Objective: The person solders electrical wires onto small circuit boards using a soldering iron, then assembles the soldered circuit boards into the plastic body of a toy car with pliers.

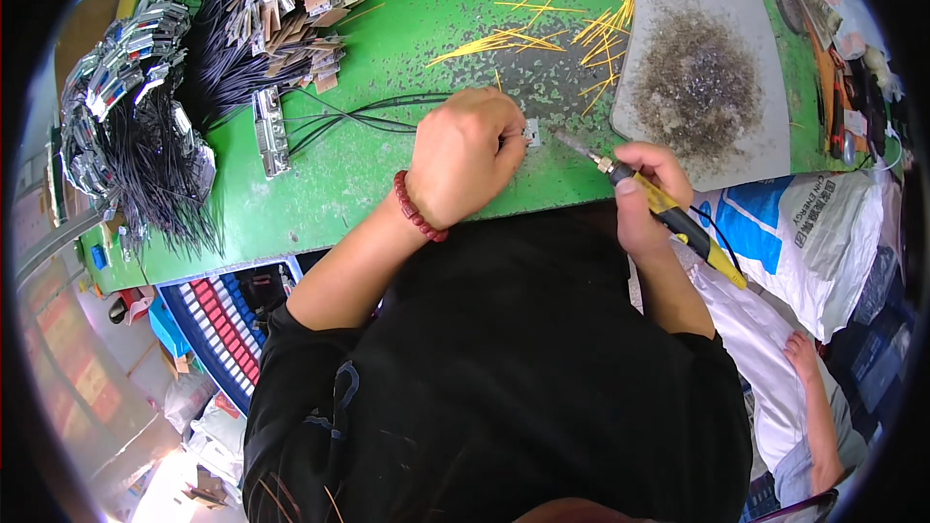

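My left hand [465,150] is closed over the end of thin black cables [363,114] on the green table; the fingertips are partly hidden. Just past its fingers sits a small silvery part [532,133]. From the hand the cables run left to a silver metal housing [271,133]. A yellow-and-black soldering iron [693,232] is gripped in my right hand [647,189], its tip pointing left toward the small part without touching it. Loose yellow sticks or wires [494,44] lie beyond my hands.
A grey board [644,68] covered with dark residue lies at the right. Bundles of black-cabled metal parts [281,10] pile up at the back left, with more [136,87] at the far left. Tools [833,87] line the right edge. Another person's arm [819,416] shows lower right.
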Demonstrator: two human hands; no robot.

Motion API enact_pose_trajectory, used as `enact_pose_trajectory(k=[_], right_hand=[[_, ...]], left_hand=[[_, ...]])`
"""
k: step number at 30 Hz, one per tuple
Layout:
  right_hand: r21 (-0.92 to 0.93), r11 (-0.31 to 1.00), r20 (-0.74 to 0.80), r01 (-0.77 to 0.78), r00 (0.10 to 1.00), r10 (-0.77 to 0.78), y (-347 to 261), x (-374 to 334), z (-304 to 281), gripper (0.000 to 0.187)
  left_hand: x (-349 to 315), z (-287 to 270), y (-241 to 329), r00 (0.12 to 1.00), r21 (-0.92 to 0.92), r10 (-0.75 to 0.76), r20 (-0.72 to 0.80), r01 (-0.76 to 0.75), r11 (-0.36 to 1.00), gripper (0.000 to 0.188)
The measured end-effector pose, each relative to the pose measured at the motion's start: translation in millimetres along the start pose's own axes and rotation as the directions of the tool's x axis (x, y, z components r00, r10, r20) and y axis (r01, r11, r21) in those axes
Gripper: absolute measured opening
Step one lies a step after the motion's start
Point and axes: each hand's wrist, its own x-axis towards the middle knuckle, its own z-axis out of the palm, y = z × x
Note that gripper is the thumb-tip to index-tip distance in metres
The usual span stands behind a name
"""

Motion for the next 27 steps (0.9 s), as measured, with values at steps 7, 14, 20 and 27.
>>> enact_pose_trajectory(k=[7, 14, 20, 27], right_hand=[[0.044, 0.999, 0.135, 0.033, 0.99, -0.038, 9, -5, -3, 0.024], [-0.012, 0.991, 0.086, 0.136, 0.987, -0.134, 7, 1, 2, 0.021], [-0.053, 0.978, 0.096, 0.201, 0.976, -0.195, 10, 7, 3, 0.021], [0.075, 0.984, 0.035, 0.161, 0.986, -0.164, 13, -2, 1, 0.024]], left_hand=[[-2, -1, 2, 1.0, 0.003, -0.008, 0.006, 0.008, 1.0, 0.008], [-3, 0, 2, 1.0, 0.018, -0.001, 0.004, 0.001, 1.0, 0.001], [-1, 2, 1, 0.999, 0.015, 0.015, -0.028, -0.015, 1.0, 0.001], [-2, 0, -2, 1.0, 0.026, 0.013, -0.009, -0.012, 1.0, 0.001]])
